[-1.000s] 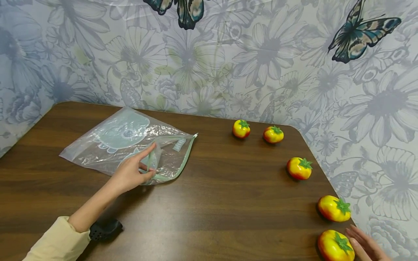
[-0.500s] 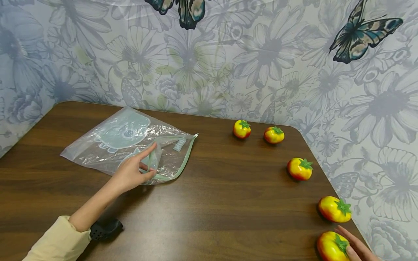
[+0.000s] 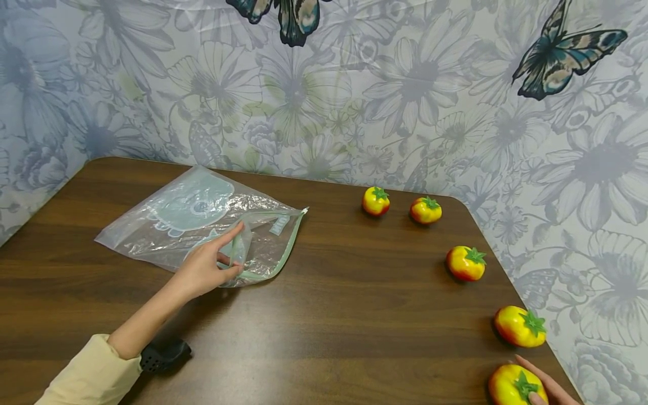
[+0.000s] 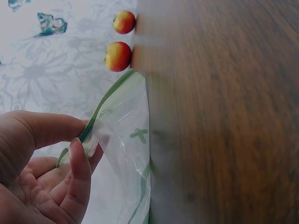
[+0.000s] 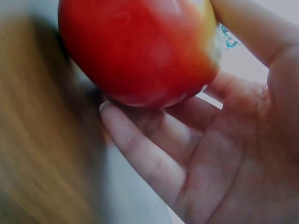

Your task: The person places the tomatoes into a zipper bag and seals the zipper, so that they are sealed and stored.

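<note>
My left hand [image 3: 205,267] pinches the green-trimmed edge of a clear plastic bag [image 3: 263,242] with a pale green print, lying at the left of the table. In the left wrist view, thumb and fingers [image 4: 79,161] hold that edge and its mouth stands partly apart. At the lower right, my right hand [image 3: 552,388] grips a yellow-and-red toy tomato [image 3: 511,382] with a green leafy top. The right wrist view shows the tomato's red underside [image 5: 140,51], with several fingers [image 5: 145,149] curled beneath it and the thumb at its other side.
More such tomatoes line the table's right side: one [image 3: 520,326] just beyond my right hand, another [image 3: 466,263] farther up, and two [image 3: 376,201] near the back edge. The brown wooden table [image 3: 354,315] meets a flower-and-butterfly patterned backdrop [image 3: 324,101].
My right hand has moved left and its fingers have come round the nearest tomato, which has shifted slightly toward the front. The left hand keeps its hold on the bag edge.
</note>
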A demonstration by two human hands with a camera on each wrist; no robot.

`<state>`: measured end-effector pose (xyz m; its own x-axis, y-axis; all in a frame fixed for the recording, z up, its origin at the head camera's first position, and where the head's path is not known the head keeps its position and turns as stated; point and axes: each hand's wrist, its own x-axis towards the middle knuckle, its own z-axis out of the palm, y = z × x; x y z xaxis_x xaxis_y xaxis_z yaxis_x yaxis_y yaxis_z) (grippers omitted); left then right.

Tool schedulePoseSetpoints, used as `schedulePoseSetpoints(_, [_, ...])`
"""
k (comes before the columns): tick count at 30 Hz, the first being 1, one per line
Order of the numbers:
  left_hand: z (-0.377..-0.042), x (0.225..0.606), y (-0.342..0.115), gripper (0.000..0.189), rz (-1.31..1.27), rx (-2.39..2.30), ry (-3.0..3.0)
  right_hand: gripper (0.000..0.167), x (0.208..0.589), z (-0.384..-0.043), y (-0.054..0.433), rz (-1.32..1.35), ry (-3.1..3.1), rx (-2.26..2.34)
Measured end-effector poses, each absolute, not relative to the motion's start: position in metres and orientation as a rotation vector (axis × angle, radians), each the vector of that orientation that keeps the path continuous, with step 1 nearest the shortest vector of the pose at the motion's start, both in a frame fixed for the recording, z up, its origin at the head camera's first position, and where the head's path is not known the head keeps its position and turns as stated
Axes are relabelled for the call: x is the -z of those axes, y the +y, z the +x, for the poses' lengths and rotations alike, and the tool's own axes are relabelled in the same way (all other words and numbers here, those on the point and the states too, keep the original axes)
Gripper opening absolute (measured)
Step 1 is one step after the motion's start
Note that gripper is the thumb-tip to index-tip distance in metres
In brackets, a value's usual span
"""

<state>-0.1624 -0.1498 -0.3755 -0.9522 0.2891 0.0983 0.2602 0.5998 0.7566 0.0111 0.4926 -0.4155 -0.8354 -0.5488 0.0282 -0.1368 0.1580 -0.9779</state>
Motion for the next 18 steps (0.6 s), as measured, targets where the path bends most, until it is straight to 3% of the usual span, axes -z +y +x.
schedulePoseSetpoints(12, [-0.163, 0.375, -0.150, 0.082, 0.472, -1.291, 2.781, 0.072, 0.407, 0.014, 0.472, -0.439, 2.338, 1.612])
schedulePoseSetpoints(18, [-0.163, 0.375, -0.150, 0.081, 0.482, -1.290, 2.782, 0.053, 0.401, 0.015, 0.441, -0.404, 2.729, 1.392])
